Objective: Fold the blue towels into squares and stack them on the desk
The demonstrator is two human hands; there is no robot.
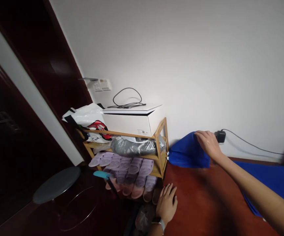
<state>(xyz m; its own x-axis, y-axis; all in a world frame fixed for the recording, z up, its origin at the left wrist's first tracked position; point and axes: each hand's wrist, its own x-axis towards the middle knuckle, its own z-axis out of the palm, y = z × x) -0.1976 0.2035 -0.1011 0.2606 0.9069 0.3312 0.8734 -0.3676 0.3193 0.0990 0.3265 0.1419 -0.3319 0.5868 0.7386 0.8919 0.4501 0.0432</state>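
A blue cloth (187, 152) lies partly lifted at the back left corner of a red-brown surface (196, 200), against the wall. Its raised edge is pinched in the fingers of my right hand (208, 142). My left hand (166, 201), with a watch on the wrist, rests on the left edge of the red-brown surface, fingers spread and nothing in them. Another blue cloth (274, 178) is spread at the right, partly behind my right forearm.
Left of the surface stands a wooden rack (159, 154) with slippers (134, 165), a white box (127, 123) and a plastic bag (89, 118). A round stool (56, 183) is further left. A black plug (221, 136) with a cable sits at the wall.
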